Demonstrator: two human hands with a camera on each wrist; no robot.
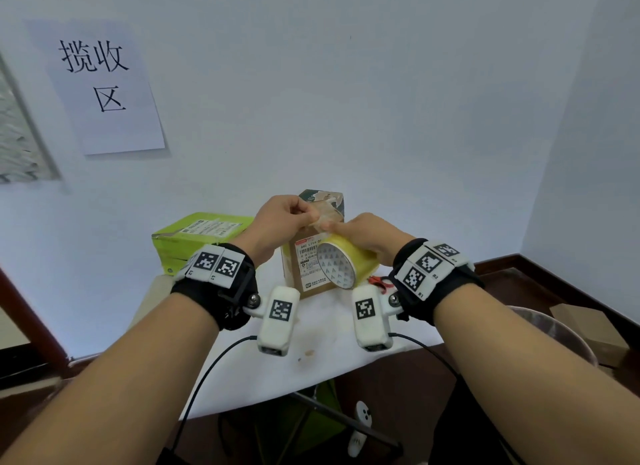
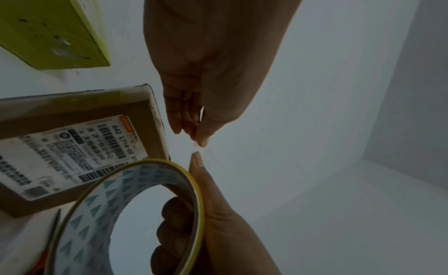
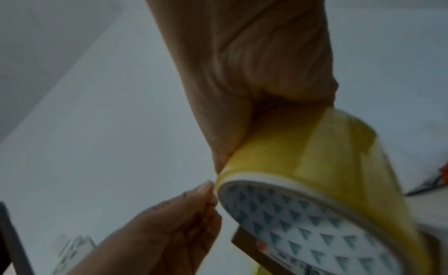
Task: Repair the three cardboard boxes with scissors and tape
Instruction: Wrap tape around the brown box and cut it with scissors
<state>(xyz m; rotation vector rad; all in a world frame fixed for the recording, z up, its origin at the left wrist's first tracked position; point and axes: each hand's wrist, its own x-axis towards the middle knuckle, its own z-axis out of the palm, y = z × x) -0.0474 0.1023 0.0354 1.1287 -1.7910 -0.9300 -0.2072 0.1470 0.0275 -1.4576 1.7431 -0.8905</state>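
Note:
My right hand grips a yellowish tape roll with a patterned white core, its fingers inside the core and its thumb on the outer wrap. My left hand pinches the loose tape end just off the roll. Both hands hover above a brown cardboard box that carries a shipping label. A lime green box lies to the left and a dark green box stands behind. Red-handled scissors lie on the table to the right of the brown box.
The boxes stand on a small white table against a white wall with a paper sign. A round bin and a brown carton sit on the floor to the right. A white controller lies under the table.

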